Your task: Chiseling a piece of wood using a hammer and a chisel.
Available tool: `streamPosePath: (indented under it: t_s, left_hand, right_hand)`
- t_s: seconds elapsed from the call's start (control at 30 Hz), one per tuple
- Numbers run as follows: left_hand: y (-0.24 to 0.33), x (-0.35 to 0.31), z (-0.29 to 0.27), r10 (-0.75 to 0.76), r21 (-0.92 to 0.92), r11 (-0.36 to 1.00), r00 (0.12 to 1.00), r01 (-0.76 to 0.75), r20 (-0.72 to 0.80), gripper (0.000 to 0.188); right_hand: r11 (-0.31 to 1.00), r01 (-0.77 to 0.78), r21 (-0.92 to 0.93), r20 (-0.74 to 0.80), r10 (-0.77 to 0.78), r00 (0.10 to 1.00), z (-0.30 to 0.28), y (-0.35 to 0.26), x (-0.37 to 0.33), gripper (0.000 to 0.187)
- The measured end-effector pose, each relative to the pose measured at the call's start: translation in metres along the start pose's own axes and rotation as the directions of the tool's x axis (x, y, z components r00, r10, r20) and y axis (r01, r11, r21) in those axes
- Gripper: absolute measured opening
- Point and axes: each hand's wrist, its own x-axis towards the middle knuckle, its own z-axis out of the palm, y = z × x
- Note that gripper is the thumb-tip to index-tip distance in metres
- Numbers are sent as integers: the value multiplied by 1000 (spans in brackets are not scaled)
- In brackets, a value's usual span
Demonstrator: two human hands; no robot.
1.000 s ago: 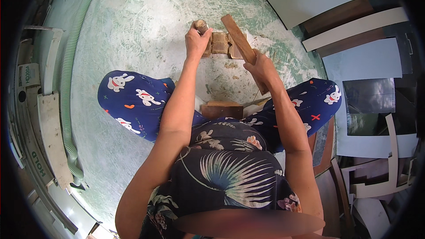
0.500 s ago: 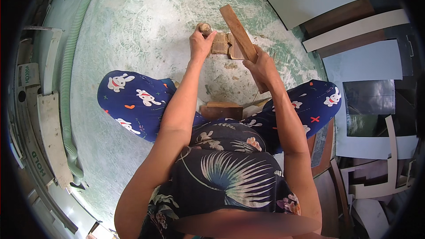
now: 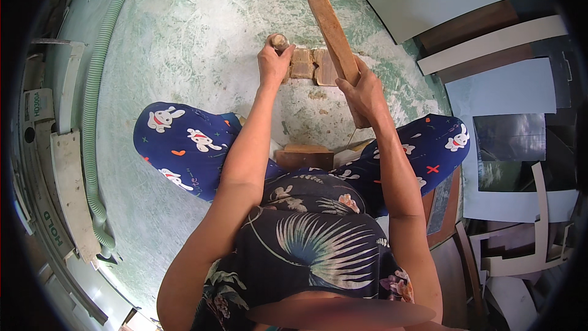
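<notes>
My left hand (image 3: 273, 64) is closed around an upright wooden handle (image 3: 280, 41); only its round top shows, and its lower end is hidden by my fingers. Just right of that hand a weathered wooden block (image 3: 302, 64) lies on the floor, with a jagged dark gap across it. In my right hand (image 3: 364, 92) is a long brown wooden bar (image 3: 331, 27), gripped near its lower end. The bar slants up and away to the left, passing over the right end of the block in this view.
A small wooden block (image 3: 304, 157) sits between my folded legs. Painted, scuffed floor (image 3: 196, 43) surrounds the work. A ribbed green hose (image 3: 95, 98) runs along the left. Stacked boards and panels (image 3: 499, 92) line the right side.
The bar's far end has shifted away from me and slightly right, showing more of the block beneath. My left hand still holds the handle, slightly farther left in view.
</notes>
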Motion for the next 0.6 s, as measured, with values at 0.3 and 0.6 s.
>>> streamPosePath:
  t_s: [0.3,0.6]
  left_hand:
    - [3,-2,4,-11,-10,1000,1000,11,1,37]
    - [-1,1,12,102,-114,988,995,-103,-16,34]
  right_hand:
    - [995,39,86,-35,-37,999,-4,-10,-4,65]
    - [908,347,235,-201,-304,931,1,-38,-21,65]
